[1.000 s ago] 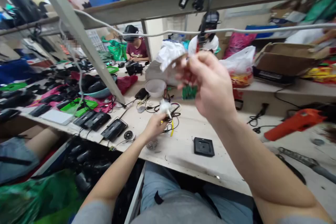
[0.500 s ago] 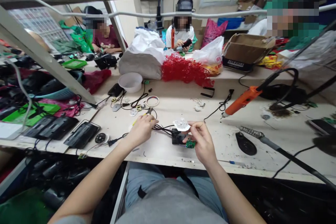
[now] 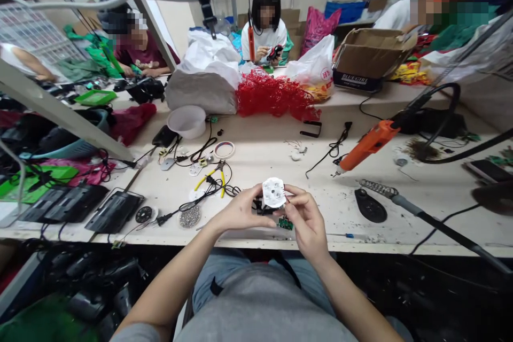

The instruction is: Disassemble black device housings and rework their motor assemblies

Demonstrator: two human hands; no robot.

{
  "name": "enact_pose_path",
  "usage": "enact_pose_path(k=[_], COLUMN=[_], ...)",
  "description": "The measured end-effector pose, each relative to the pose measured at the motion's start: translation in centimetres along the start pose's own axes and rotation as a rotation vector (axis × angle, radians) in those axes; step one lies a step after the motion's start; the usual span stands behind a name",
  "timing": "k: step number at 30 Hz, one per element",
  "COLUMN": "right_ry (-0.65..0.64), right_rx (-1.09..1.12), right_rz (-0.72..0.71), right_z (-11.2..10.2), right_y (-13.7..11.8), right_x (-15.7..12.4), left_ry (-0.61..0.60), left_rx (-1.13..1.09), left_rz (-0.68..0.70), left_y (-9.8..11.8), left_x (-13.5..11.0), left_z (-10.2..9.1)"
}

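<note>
Both my hands meet over the front edge of the workbench (image 3: pixel 264 155). Between them is a small white round plate with holes (image 3: pixel 274 192), pinched from the left by my left hand (image 3: pixel 237 211) and from the right by my right hand (image 3: pixel 305 218). A small green circuit board (image 3: pixel 285 223) hangs just under the plate by my right palm, and a black part shows behind the plate. Black wires run from there leftward to yellow-handled pliers (image 3: pixel 211 176) lying on the bench.
An orange glue gun (image 3: pixel 366 144) and a soldering iron on its stand (image 3: pixel 385 196) lie to the right. A white bowl (image 3: pixel 186 121), a tape roll (image 3: pixel 224 149), a red mesh heap (image 3: pixel 276 98), bags and a cardboard box (image 3: pixel 371 59) are further back. Other people work across the bench. Black devices (image 3: pixel 112 210) lie left.
My left hand left the wires and came right to join my right hand on the white plate, which is now raised and turned face up. The view has tilted down.
</note>
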State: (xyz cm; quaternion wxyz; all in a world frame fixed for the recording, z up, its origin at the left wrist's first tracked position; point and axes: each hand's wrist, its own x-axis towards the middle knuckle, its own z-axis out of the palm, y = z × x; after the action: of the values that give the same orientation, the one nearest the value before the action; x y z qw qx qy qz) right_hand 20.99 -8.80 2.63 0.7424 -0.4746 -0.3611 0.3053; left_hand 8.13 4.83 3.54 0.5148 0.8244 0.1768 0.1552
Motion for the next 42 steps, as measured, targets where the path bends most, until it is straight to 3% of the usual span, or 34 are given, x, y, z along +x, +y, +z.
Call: enact_pose_path(k=[3,7,12,17,23,29,31,33,38,42], right_ry=[0.044,0.082,-0.075,-0.245,-0.048,0.048,0.056,0.053,0.008,-0.002], right_rx=[-0.081,-0.051,0.16,0.176,0.053,-0.269,-0.321,-0.357,-0.521,-0.761], right_rz=[-0.058,-0.045,0.124,0.123,-0.017,-0.159,-0.195,-0.217,-0.381,-0.563], right_z=[0.1,0.2,0.4,0.0,-1.3,-1.2,-0.9,-0.6,-0.5,-1.2], right_y=[-0.1,0.1,-0.2,-0.7,-0.3,2.3,3.5,4.6,5.8,5.5], right_x=[-0.6,-1.3,-0.7,0.3,1.2,-0.1,-0.7,-1.3,-2.3,-2.9], left_ry=[-0.041,0.057,0.122,-0.083,-0.147,-0.107,-0.074,0.016,0.215,0.283], left_rx=[0.135,0.152,-0.085,-0.206,-0.151,0.345,0.417,0.291,-0.448,-0.701], left_rz=[0.043,0.107,0.093,0.031,-0.125,-0.251,-0.259,-0.248,-0.363,-0.337], left_y=[0.7,0.7,-1.2,-2.3,-1.8,-1.7,-1.8,-1.8,-1.5,-1.5], left_x=[-0.6,-1.6,-1.5,-0.7,-1.7,-3.5,-3.7,-3.5,-1.4,-0.1], left_z=[-0.3,-0.7,-0.3,0.4,0.0,-2.0,-2.0,-1.3,2.2,3.3])
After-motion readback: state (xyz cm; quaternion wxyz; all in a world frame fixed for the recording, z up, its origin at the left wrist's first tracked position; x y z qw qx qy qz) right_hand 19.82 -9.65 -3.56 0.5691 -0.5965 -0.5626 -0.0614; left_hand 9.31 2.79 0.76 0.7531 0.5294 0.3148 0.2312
